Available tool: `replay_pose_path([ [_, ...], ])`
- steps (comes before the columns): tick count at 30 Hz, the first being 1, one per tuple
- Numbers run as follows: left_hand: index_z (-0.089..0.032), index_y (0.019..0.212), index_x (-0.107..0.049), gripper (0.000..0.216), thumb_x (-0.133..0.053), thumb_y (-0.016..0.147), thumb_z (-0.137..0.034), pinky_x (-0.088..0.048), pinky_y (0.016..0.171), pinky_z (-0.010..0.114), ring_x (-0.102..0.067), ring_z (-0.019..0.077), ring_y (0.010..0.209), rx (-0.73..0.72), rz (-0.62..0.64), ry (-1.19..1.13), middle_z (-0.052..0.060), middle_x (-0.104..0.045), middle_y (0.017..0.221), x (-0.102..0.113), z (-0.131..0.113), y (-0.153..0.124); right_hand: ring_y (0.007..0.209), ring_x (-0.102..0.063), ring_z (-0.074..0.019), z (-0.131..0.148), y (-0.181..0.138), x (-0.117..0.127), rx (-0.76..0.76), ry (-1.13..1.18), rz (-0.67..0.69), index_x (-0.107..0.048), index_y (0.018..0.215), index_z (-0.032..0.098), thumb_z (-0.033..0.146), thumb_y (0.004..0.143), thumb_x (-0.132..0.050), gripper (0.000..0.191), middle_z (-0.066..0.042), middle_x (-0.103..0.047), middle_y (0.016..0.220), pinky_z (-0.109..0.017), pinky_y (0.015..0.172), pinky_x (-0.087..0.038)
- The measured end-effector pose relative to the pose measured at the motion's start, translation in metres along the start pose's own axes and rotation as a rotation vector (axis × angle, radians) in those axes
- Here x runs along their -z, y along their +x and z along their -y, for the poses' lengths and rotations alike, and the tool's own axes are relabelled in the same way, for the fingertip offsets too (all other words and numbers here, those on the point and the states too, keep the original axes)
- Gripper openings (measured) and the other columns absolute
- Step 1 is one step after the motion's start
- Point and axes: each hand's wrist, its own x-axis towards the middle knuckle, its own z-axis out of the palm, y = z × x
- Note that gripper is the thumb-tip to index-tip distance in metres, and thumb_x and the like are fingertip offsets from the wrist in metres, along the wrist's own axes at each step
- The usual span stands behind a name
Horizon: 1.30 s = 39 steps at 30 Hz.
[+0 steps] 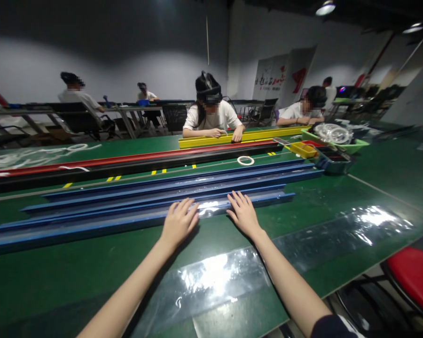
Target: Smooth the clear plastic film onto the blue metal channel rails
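Observation:
My left hand [179,221] lies with its fingers spread on the nearest blue channel strip [102,229], fingertips over its clear plastic film. To its right my right hand [244,212] rests on the same strip, palm down and fingers apart. Shiny film shows between the two hands. More blue channel strips [127,191] lie just beyond, parallel to this one. Under my forearms a wide sheet of clear plastic film [218,277] stretches across the green table [91,281].
Red and black strips [134,162], a white tape ring [246,161] and short yellow marks lie farther back. A yellow channel strip [254,136] is under a co-worker's hands. Bins [333,159] with coiled material stand at right. A red stool [414,277] is beside the table edge.

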Motion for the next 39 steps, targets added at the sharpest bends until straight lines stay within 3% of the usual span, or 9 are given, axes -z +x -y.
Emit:
replay_pose_path([
  [3, -0.021, 0.122, -0.053, 0.038, -0.041, 0.089, -0.035, -0.033, 0.095, 0.039, -0.047, 0.0243, 0.118, -0.032, 0.057, -0.044, 0.009, -0.054, 0.126, -0.012, -0.032, -0.001, 0.134, -0.024, -0.0232, -0.002, -0.001, 0.0, 0.015, 0.012, 0.005, -0.038, 0.135, 0.016, 0.038, 0.088, -0.041, 0.052, -0.011, -0.035, 0.142, -0.043, 0.107, -0.021],
  [6, -0.022, 0.127, -0.049, 0.04, -0.041, 0.089, -0.034, -0.031, 0.099, 0.04, -0.042, 0.0239, 0.124, 0.035, 0.056, -0.043, 0.009, -0.048, 0.133, -0.021, -0.044, -0.006, 0.133, -0.024, -0.0228, -0.002, -0.002, 0.0, 0.017, 0.017, 0.008, -0.039, 0.135, 0.016, 0.035, 0.088, -0.041, 0.05, -0.011, -0.036, 0.142, -0.042, 0.108, -0.02],
  [15, -0.025, 0.13, -0.046, 0.042, -0.039, 0.089, -0.028, -0.028, 0.103, 0.041, -0.039, 0.0224, 0.127, 0.105, 0.063, -0.061, 0.006, -0.046, 0.136, -0.022, -0.044, -0.01, 0.133, -0.026, -0.0219, -0.003, -0.002, 0.004, -0.003, 0.034, -0.035, -0.04, 0.134, 0.016, 0.028, 0.087, -0.041, 0.048, -0.01, -0.035, 0.142, -0.043, 0.108, -0.019],
  [25, -0.021, 0.125, -0.051, 0.04, -0.038, 0.088, -0.029, -0.024, 0.102, 0.05, -0.041, 0.0279, 0.122, 0.341, 0.014, -0.045, 0.009, -0.053, 0.128, -0.024, -0.043, -0.013, 0.127, -0.035, -0.0231, -0.034, -0.006, 0.01, -0.29, -0.012, -0.315, -0.057, 0.117, 0.018, 0.025, 0.088, -0.036, 0.036, -0.009, -0.05, 0.131, -0.051, 0.106, -0.016],
  [32, -0.02, 0.127, -0.049, 0.041, -0.039, 0.088, -0.029, -0.023, 0.101, 0.053, -0.038, 0.0295, 0.125, 0.375, -0.045, -0.052, 0.012, -0.049, 0.131, -0.025, -0.043, -0.013, 0.122, -0.04, -0.0244, -0.033, -0.008, 0.001, -0.299, -0.004, -0.158, -0.055, 0.121, 0.018, 0.027, 0.09, -0.03, 0.04, -0.01, -0.053, 0.128, -0.05, 0.103, -0.022],
  [39, -0.024, 0.134, -0.04, 0.046, -0.038, 0.088, -0.027, -0.022, 0.103, 0.045, -0.026, 0.0257, 0.133, 0.237, 0.036, -0.088, 0.007, -0.038, 0.141, -0.02, -0.045, -0.012, 0.125, -0.037, -0.0245, -0.028, -0.007, 0.002, -0.206, 0.016, -0.075, -0.051, 0.125, 0.019, 0.032, 0.091, -0.032, 0.041, -0.008, -0.048, 0.133, -0.047, 0.103, -0.023],
])
